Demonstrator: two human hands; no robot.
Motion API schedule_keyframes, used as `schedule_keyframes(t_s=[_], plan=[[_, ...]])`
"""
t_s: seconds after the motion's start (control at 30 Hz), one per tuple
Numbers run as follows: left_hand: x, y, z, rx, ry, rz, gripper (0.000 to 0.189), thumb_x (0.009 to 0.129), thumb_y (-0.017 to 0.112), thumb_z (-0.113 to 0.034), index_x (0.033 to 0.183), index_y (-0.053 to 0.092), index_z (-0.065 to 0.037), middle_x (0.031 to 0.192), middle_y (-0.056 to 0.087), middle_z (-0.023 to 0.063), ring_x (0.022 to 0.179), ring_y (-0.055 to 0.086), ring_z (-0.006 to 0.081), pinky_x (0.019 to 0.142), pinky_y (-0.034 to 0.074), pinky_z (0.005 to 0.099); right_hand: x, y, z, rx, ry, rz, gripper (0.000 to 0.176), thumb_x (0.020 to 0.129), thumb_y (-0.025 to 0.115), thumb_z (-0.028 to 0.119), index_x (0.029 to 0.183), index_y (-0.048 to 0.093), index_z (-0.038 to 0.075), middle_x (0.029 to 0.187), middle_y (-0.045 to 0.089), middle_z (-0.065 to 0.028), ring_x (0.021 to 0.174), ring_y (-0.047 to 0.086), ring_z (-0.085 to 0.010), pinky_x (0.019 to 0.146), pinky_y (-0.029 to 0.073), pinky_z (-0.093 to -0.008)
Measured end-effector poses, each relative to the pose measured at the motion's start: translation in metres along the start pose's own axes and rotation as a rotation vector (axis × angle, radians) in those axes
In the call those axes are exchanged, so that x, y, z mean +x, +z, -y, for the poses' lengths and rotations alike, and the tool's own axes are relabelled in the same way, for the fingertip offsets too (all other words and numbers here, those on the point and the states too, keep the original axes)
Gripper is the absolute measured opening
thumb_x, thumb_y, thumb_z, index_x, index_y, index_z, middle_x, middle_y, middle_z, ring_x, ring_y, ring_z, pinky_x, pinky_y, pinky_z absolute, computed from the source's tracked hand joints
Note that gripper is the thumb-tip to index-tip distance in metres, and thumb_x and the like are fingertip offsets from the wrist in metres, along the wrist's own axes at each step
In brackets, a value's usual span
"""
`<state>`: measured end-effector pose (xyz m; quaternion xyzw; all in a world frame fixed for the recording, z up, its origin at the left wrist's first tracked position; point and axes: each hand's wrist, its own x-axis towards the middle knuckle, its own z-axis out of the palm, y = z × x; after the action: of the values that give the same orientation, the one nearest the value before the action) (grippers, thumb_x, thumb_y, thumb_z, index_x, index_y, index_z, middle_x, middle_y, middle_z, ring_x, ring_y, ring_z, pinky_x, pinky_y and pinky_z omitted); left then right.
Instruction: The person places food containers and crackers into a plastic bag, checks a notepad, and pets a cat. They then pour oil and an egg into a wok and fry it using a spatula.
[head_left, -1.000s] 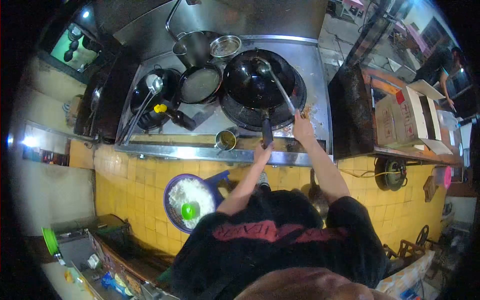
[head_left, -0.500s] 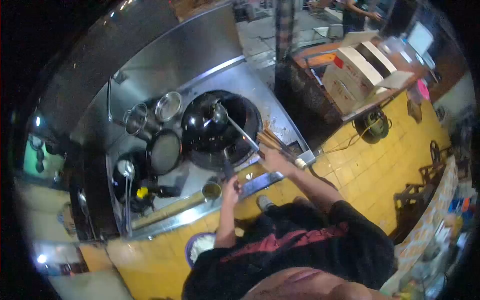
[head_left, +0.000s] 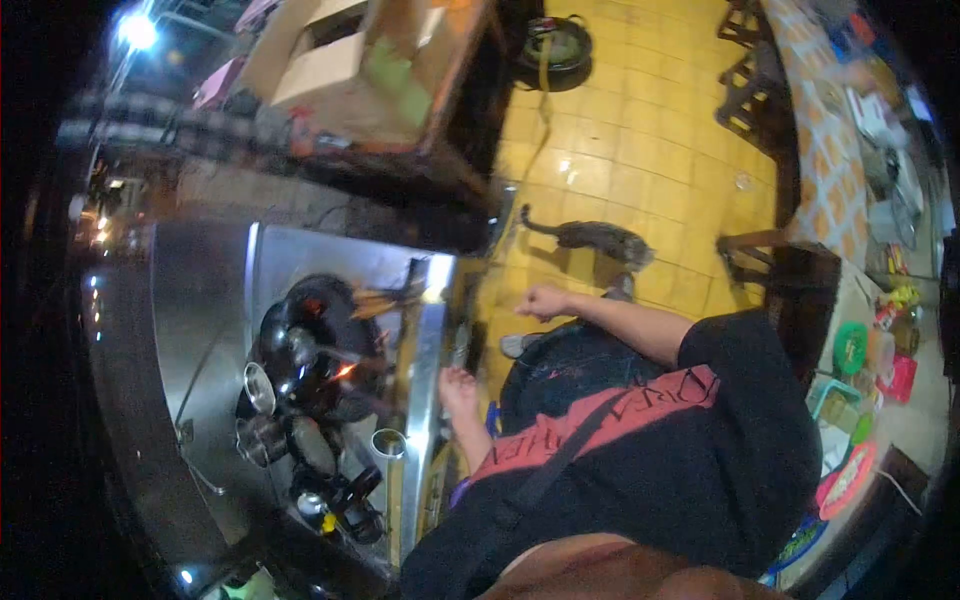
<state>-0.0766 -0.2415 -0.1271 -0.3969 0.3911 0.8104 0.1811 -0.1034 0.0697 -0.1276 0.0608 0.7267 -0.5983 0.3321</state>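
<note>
left hand: near the front edge of the stove, fingers loosely bent; whether anything lies within its grip, cannot tell.
right hand: curled into a fist, narrow, above the yellow floor and well apart from the wok.
wok: dark, on the stove to the person's left; an orange glint shows by its side.
ladle: bowl inside the wok, shaft slanting towards the stove's front; further end too blurred to trace.
pan: shallow, on the stove, just beside the wok.
metal cup: on the stove's front ledge, near the left hand.
cat: grey, on the floor beyond the right hand.
cardboard box: flaps open, on a wooden table.
</note>
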Motion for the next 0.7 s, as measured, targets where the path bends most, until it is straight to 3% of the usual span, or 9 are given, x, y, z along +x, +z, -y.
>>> schedule_keyframes(t_s=[0.13, 0.23, 0.3, 0.33, 0.37, 0.5, 0.57, 0.63, 0.7], plan=[[0.026, 0.12, 0.069, 0.128, -0.027, 0.085, 0.011, 0.083, 0.05, -0.022, 0.08, 0.051, -0.012, 0.074, 0.053, 0.001, 0.069, 0.05, 0.0142, 0.062, 0.042, 0.0274, -0.121, -0.161, -0.088, 0.037, 0.238, -0.382, 0.014, 0.068, 0.06, 0.009, 0.08, 0.065, 0.004, 0.073, 0.064, -0.0128, 0.068, 0.06, -0.0171, 0.061, 0.047, -0.0338], [0.042, 0.201, 0.099, 0.296, -0.186, 0.218, 0.011, 0.083, 0.052, -0.021, 0.084, 0.055, -0.01, 0.081, 0.058, 0.0016, 0.068, 0.053, 0.0155, 0.059, 0.043, 0.0287, -0.204, -0.242, -0.222, 0.292, -0.007, -1.071, 0.006, 0.073, 0.055, 0.009, 0.077, 0.058, 0.006, 0.066, 0.055, -0.0025, 0.055, 0.049, -0.0102, 0.046, 0.041, -0.0259], [0.051, 0.245, 0.107, 0.462, -0.236, 0.321, 0.012, 0.085, 0.051, -0.022, 0.085, 0.055, -0.01, 0.081, 0.059, 0.0009, 0.07, 0.054, 0.015, 0.06, 0.045, 0.029, -0.297, -0.285, -0.228, 0.207, 0.29, -1.303, 0.013, 0.074, 0.058, 0.011, 0.085, 0.059, 0.004, 0.072, 0.058, -0.0036, 0.055, 0.051, -0.0113, 0.045, 0.042, -0.026], [0.034, 0.282, 0.108, 0.628, -0.223, 0.233, 0.017, 0.086, 0.051, -0.023, 0.08, 0.055, -0.008, 0.069, 0.055, 0.0037, 0.057, 0.05, 0.0155, 0.048, 0.04, 0.0269, -0.33, -0.298, -0.282, 0.299, 0.174, -1.525, 0.017, 0.076, 0.059, 0.012, 0.09, 0.06, 0.003, 0.076, 0.059, -0.0044, 0.058, 0.053, -0.0119, 0.048, 0.043, -0.0256], [0.026, 0.311, 0.11, 0.707, -0.211, 0.259, 0.017, 0.086, 0.051, -0.022, 0.083, 0.054, -0.006, 0.071, 0.055, 0.0047, 0.056, 0.05, 0.0152, 0.046, 0.039, 0.0265, -0.376, -0.291, -0.221, 0.607, 0.297, -1.568, 0.02, 0.076, 0.06, 0.012, 0.093, 0.059, 0.002, 0.078, 0.06, -0.0054, 0.06, 0.054, -0.0121, 0.052, 0.045, -0.0252], [0.058, 0.378, 0.119, 0.886, -0.135, 0.293, 0.019, 0.085, 0.051, -0.02, 0.093, 0.052, -0.003, 0.078, 0.057, 0.0062, 0.057, 0.051, 0.0145, 0.047, 0.04, 0.0262, -0.459, -0.228, -0.271, 0.812, 0.375, -1.879, 0.021, 0.081, 0.056, 0.01, 0.101, 0.054, 0.002, 0.068, 0.054, -0.0033, 0.053, 0.049, -0.0105, 0.046, 0.039, -0.0224], [0.051, 0.427, 0.131, 0.948, -0.089, 0.275, 0.021, 0.085, 0.051, -0.018, 0.099, 0.05, -0.003, 0.085, 0.058, 0.0066, 0.063, 0.053, 0.0146, 0.051, 0.043, 0.0263, -0.471, -0.174, -0.292, 0.709, 0.44, -1.903, 0.016, 0.084, 0.054, 0.019, 0.086, 0.059, 0.003, 0.054, 0.05, -0.0025, 0.045, 0.046, -0.0111, 0.044, 0.037, -0.0239], [0.076, 0.459, 0.142, 0.981, -0.091, 0.34, 0.022, 0.085, 0.051, -0.018, 0.102, 0.05, -0.004, 0.09, 0.058, 0.007, 0.067, 0.055, 0.0146, 0.054, 0.045, 0.0265, -0.458, -0.123, -0.271, 0.336, 0.723, -1.869, 0.045, 0.083, 0.052, 0.038, 0.053, 0.045, 0.005, 0.049, 0.045, -0.0037, 0.044, 0.041, -0.016, 0.046, 0.033, -0.0318], [0.091, 0.489, 0.165, 1.01, -0.081, 0.453, 0.022, 0.085, 0.051, -0.019, 0.102, 0.05, -0.005, 0.093, 0.058, 0.0072, 0.068, 0.055, 0.0146, 0.056, 0.046, 0.0264, -0.414, -0.078, -0.256, 0.719, 0.695, -2.058, 0.051, 0.082, 0.051, 0.045, 0.051, 0.044, 0.005, 0.049, 0.046, -0.0085, 0.047, 0.044, -0.0187, 0.048, 0.034, -0.0351]])
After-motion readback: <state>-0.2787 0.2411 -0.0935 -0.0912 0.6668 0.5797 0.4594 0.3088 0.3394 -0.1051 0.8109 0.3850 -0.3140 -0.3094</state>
